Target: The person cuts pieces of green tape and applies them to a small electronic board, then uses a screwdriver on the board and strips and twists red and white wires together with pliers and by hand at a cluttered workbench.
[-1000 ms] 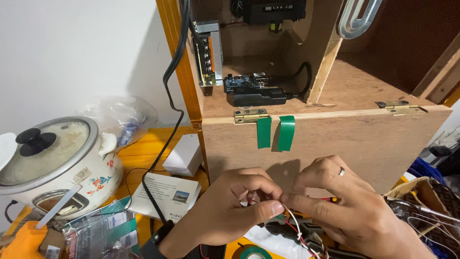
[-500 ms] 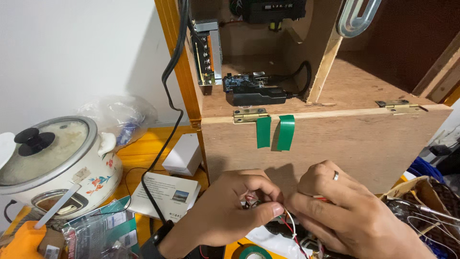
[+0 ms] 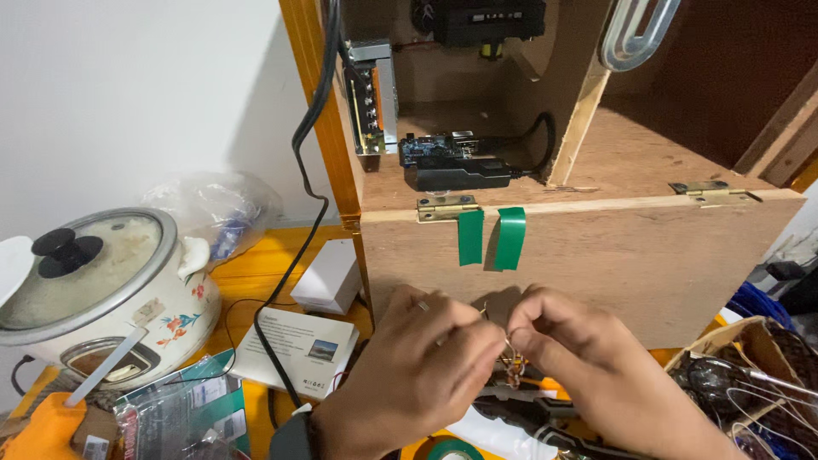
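Near the bottom edge, both hands meet over the cluttered orange table. Left hand and right hand now sit fingertip to fingertip; half a second ago they were a bit further apart and lower-right in view, so the pinch point has moved up and toward the middle. Left grip: thumb and forefinger closed tight on thin wire strands, coppery at the ends. Right grip: also pinched shut on the same strands, from the right side. Earlier a red and a pale lead trailed down from the right hand; now mostly hidden under the fingers. Judgement: looks like twisting or joining of bare wire ends is mid-way, the hands closing in to work the tips together. Can't tell if the joint is finished, too small and covered.

Wires sit just in front of the wooden box, below two green tape strips on its hinged flap. Green tape roll lies near, just under the hands. Black cable runs down the box's left edge. Rice cooker stands at far left, well apart. White booklet lies left of the left hand.
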